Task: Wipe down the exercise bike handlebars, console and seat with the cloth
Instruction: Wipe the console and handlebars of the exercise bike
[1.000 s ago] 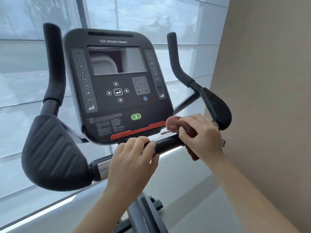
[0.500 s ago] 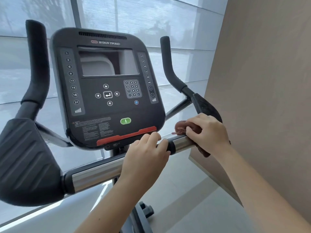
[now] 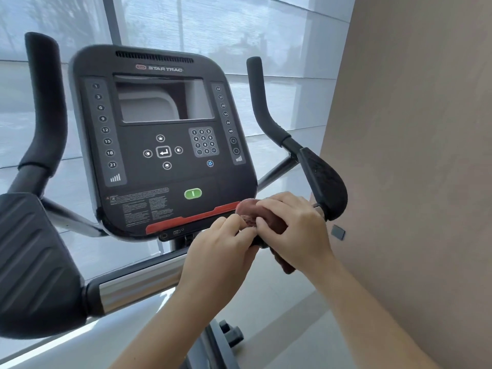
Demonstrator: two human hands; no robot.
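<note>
**Both hands meet on the bar, just under the console**

Nearest us, the left hand [image 3: 221, 259] sits on the bar [image 3: 138, 282] with knuckles up and fingers curled over it, hard against the other hand. I can't tell whether its fingertips also nip the cloth. Just to the right, the right hand [image 3: 298, 230] has fingers and thumb wrapped round the cloth [image 3: 249, 213]. It's a reddish-brown wad pressed onto the bar, with one end bulging out left and another hanging below the palm.

Left along the bar, bare chrome runs to the big ribbed left pad [image 3: 34, 262]. Right of the hands, the right pad [image 3: 328, 182] tilts up, close to the beige wall [image 3: 412, 155].

Farther back, the console [image 3: 165, 155] faces us, and the cloth's bulge touches its lower right edge. An upright grip stands on each side, the left grip [image 3: 45, 102] and the right grip [image 3: 259, 97], and behind it all is the window [image 3: 266, 35].
</note>
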